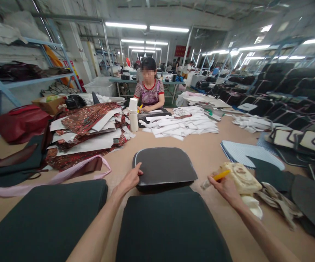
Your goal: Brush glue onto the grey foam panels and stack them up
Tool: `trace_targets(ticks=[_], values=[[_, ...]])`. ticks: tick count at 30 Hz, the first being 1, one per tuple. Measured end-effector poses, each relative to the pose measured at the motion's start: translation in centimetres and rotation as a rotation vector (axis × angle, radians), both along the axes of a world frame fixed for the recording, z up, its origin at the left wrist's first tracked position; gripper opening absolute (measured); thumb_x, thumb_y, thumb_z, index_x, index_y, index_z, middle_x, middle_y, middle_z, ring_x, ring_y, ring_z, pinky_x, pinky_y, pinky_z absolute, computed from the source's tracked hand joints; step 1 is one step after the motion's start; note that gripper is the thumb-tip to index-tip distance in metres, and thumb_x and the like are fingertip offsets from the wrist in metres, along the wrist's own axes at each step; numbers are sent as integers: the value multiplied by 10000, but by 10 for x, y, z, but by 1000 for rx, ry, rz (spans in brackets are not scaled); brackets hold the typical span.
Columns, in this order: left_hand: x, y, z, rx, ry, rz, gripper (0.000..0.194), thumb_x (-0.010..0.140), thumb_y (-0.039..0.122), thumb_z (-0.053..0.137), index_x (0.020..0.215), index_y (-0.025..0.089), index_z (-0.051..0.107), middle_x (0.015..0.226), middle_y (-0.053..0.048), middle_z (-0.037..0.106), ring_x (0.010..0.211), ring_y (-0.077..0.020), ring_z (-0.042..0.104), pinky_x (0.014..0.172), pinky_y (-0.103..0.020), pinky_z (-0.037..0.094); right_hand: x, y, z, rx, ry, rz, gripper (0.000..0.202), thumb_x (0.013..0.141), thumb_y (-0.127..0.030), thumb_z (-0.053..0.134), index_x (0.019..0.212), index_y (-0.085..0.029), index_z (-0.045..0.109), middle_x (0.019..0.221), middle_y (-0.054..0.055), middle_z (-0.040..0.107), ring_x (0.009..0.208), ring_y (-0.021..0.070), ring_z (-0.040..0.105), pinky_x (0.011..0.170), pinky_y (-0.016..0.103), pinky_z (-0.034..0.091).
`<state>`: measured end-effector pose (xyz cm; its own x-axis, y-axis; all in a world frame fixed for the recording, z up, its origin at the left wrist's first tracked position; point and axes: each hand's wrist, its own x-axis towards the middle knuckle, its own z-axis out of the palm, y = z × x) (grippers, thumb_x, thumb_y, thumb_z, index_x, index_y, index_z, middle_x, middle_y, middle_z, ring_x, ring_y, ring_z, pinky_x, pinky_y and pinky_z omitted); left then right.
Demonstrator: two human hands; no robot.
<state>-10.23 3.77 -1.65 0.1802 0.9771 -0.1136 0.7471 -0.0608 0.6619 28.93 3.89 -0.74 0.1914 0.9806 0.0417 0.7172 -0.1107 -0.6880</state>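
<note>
My left hand [132,177] rests at the left edge of a dark grey rounded panel [164,165], index finger stretched out and touching its rim. The panel lies on top of a small dark stack, and a pale line runs along its upper left edge. In my right hand [226,187] is a brush [220,175] with a yellow handle, its pale tip pointing left, just above the table. Right beside that hand stands a cream-coloured, crusted container [241,177]. Closer to me lie a dark green padded piece [170,225] and a second dark green piece [48,218] on the left.
The brown table [201,142] carries a pile of patterned sheets [86,127], a cream bottle [133,114] and white strips [181,123]. A crumpled rag [278,203] and striped fabric [251,153] lie at right. Across the table a co-worker [149,89] sits.
</note>
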Motion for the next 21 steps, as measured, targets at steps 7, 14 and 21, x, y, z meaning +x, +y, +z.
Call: trace_targets(ticks=[7,14,21], values=[[84,-4,11,49,246,-108,796,627,170,616,1366,197,319,1287,-147,475,1180,-352,397,953,-513,316,27,-15,26,51,120,-190,362,702,-520,531,582,-185,596,436,9,540,438,169,533,458,265,399],[89,7,11,21,349,-151,819,633,106,589,1386,178,276,1317,-149,441,1164,-353,400,902,-467,366,-39,0,12,-1,404,93,344,703,-524,533,673,-189,608,464,-36,502,417,110,465,429,226,380],[81,8,16,9,281,-184,751,665,124,587,1354,205,300,1265,-116,501,1140,-272,458,954,-411,338,-3,9,4,-16,360,-38,352,643,-510,577,505,-193,514,402,-39,448,375,100,416,396,229,341]])
